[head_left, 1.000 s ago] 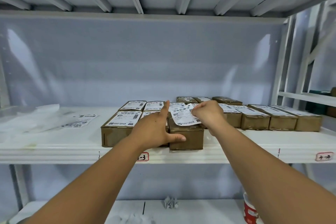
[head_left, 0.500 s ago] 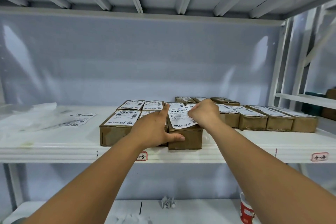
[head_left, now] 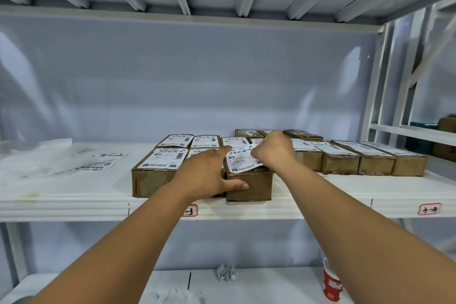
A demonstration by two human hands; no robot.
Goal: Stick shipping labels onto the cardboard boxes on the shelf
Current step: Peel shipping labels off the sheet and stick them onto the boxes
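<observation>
A brown cardboard box (head_left: 249,186) stands at the front edge of the white shelf (head_left: 74,202). My left hand (head_left: 208,175) grips its left front corner, thumb on the front face and index finger stretched along the top. A white shipping label (head_left: 240,160) lies half curled on the box top. My right hand (head_left: 272,150) pinches the label's right edge with curled fingers. Several labelled boxes (head_left: 160,168) sit to the left and behind.
A row of labelled boxes (head_left: 375,160) runs along the shelf to the right. Loose label sheets (head_left: 101,161) and clear plastic lie at the left. On the lower shelf are crumpled paper (head_left: 225,275) and a red and white cup (head_left: 332,281).
The label has come down closer to the box top under my right hand. My left hand keeps its hold on the box.
</observation>
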